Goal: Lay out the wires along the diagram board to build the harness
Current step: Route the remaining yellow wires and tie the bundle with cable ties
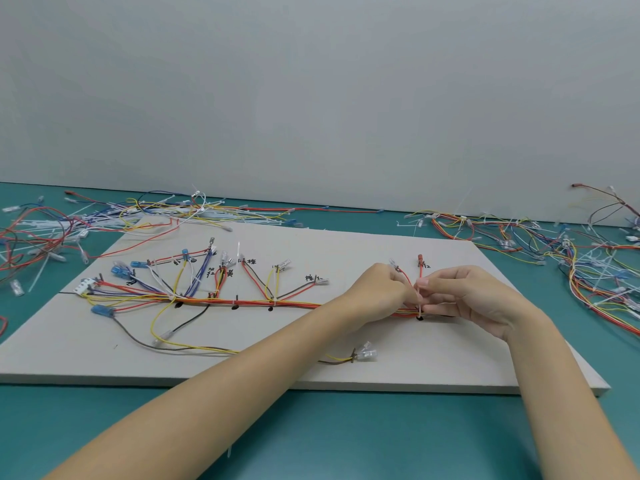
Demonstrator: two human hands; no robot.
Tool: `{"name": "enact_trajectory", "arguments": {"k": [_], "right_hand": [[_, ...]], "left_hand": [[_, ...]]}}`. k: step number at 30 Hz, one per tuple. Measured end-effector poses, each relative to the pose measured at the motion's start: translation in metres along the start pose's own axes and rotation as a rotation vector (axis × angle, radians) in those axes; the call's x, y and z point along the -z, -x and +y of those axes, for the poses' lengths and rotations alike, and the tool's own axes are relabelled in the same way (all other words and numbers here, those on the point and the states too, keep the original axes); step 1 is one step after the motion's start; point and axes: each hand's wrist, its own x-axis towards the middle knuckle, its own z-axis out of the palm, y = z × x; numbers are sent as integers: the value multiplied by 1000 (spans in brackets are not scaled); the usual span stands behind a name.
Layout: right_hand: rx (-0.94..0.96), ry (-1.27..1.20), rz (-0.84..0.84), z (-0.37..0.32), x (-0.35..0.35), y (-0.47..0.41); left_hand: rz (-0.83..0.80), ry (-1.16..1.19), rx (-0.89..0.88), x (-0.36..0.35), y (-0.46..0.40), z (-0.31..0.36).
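Two hands meet over the right-hand stretch of the wire bundle (252, 302). Left hand (379, 289) has its fingers curled in a pinch at the bundle; right hand (460, 299) pinches a white cable tie (419, 299) that stands upright where the trunk crosses a black mark. Whether the tie's tail is already through its head cannot be told; the fingertips cover it.

Just beyond the hands, a red-tipped lead (420, 263) and a clear-tipped lead rise from the tie point toward handwritten labels. Nearer the body, a brown and yellow pair ends in clear terminals (365, 353), lying loose. Further to the left of the hands, the trunk runs along the diagram board (346, 251), with branches fanning to blue terminals (121, 270) and a white connector (85, 284). Several ties already bind that stretch.

Risk, as judged: cinching the tie off its mark would fix the branch breakout in the wrong place. Pulling too hard could drag the two upright leads off their labels or shift the trunk along the board. A strand left outside the loop would go unbound.

Containers: none in view. Spare stock lies unboxed on the teal surface (311, 427), a tangle of wires and ties (104, 216) well to the left of the hands, a second tangle (554, 244) well to the right.
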Motion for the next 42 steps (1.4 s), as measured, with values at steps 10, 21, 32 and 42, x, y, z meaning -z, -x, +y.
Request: {"name": "enact_trajectory", "arguments": {"k": [10,21,32,42], "right_hand": [[0,8,-14,-2,0,2],[13,10,-15,-2,-1,1],[-2,52,-5,-4,-1,5],[8,171,-1,-4,2,7]], "left_hand": [[10,28,20,-1,-2,-2],[10,42,41,0,-1,1],[-29,-88,-2,2,1,-2],[33,-160,-126,-1,4,-10]]}}
